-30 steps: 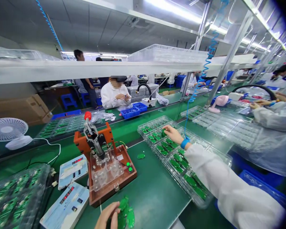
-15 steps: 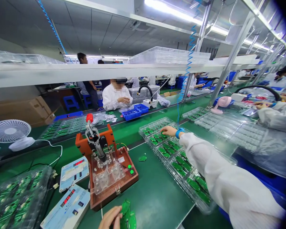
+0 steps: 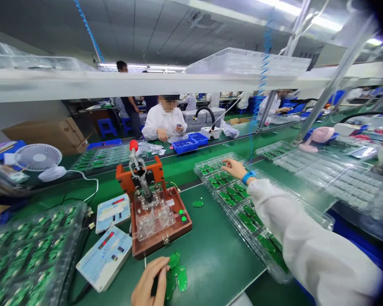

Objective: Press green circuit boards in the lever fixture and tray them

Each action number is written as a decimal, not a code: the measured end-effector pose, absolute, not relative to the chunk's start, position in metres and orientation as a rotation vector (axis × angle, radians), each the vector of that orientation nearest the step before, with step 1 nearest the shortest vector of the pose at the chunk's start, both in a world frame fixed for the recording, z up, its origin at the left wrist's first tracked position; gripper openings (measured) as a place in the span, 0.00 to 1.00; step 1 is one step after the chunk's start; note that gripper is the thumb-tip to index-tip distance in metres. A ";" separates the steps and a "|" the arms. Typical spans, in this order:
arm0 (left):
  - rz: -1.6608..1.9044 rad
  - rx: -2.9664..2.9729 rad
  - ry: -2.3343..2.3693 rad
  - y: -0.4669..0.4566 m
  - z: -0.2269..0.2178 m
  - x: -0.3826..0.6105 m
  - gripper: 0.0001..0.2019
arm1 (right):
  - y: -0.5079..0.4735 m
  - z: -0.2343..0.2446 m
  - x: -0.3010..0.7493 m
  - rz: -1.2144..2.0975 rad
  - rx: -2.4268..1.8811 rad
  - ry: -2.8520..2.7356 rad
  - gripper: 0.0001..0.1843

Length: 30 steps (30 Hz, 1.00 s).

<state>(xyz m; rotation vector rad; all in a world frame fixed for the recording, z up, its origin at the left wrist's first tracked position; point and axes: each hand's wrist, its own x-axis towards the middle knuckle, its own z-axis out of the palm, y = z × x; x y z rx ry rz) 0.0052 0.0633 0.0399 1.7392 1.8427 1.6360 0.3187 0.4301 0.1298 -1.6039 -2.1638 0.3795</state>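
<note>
My right hand (image 3: 235,168) reaches out over a long clear plastic tray (image 3: 306,208) of small green circuit boards (image 3: 230,197), its fingers bent down onto a board at the tray's far end. A blue wristband (image 3: 249,177) sits at the cuff of my white sleeve. My left hand (image 3: 150,282) is at the bottom edge, fingers closed round a fan of several green boards (image 3: 176,272) that rest on the green mat. Just beyond them stands an orange test fixture (image 3: 153,208) with a red-knobbed clamp lever (image 3: 134,146).
Two white meter boxes (image 3: 105,259) lie left of the fixture, beside a stack of trays with boards (image 3: 28,255). One loose green board (image 3: 198,204) lies on the mat. A small white fan (image 3: 40,159) stands far left. Workers in white coats sit opposite and at the right.
My right hand has shifted slightly along the far end of the tray. My head has turned, so the bench has slid right and up; the left hand still grips the boards.
</note>
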 end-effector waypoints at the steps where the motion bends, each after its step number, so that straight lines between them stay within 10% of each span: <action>1: 1.619 1.760 1.812 0.063 0.042 0.003 0.10 | 0.419 0.136 0.313 0.388 -1.548 -2.172 0.17; 14: 1.023 2.009 1.741 0.045 0.057 -0.040 0.07 | 0.165 0.096 0.228 1.035 -0.878 -2.503 0.10; 30: 0.706 2.058 1.643 0.047 0.056 -0.050 0.10 | 0.145 0.034 0.156 0.461 -1.021 -2.483 0.15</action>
